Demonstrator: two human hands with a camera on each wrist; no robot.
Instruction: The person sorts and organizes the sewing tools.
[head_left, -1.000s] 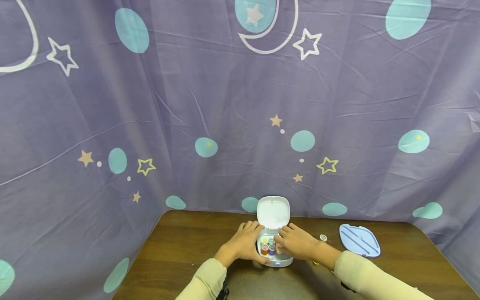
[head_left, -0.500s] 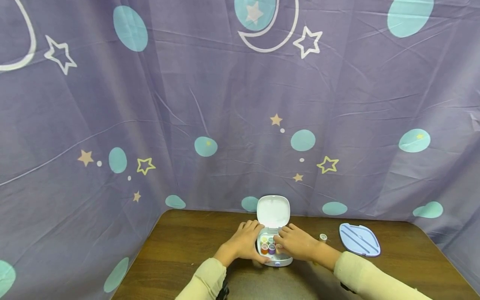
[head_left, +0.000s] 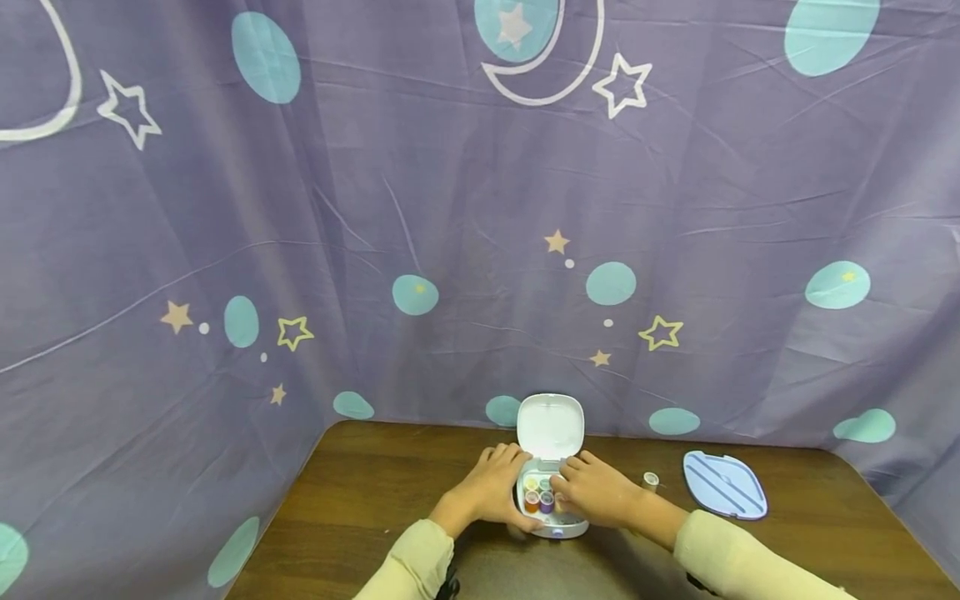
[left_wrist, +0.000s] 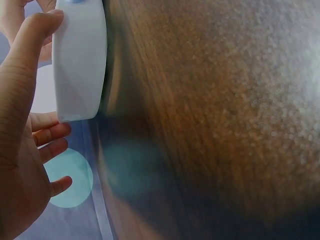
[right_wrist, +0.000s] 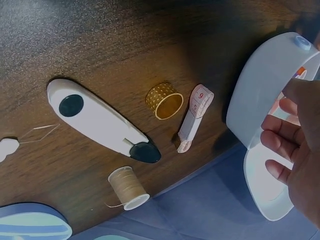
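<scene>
A small white sewing box (head_left: 555,532) stands on the table with its lid (head_left: 551,425) raised. Spools of thread sit inside, among them an orange-red spool (head_left: 532,502) and a purple spool (head_left: 547,502). My left hand (head_left: 491,483) grips the box's left side, thumb at the front and fingers towards the back; the left wrist view shows the thumb (left_wrist: 47,20) on the white wall. My right hand (head_left: 596,492) reaches over the right rim, its fingertips inside the box. Whether they pinch a spool is hidden by the hand itself.
Right of the box lie a gold thimble (right_wrist: 165,101), a folded tape measure (right_wrist: 195,117), a beige thread spool (right_wrist: 128,187), a white tool with a dark tip (right_wrist: 95,120) and a needle threader (right_wrist: 7,147). Farther right is a light-blue tray-like panel (head_left: 725,485). A patterned curtain (head_left: 465,208) hangs behind.
Both hands keep nearly the same places at the box. The head view has shifted slightly, and a yellow bit beside the right forearm has gone out of sight.
</scene>
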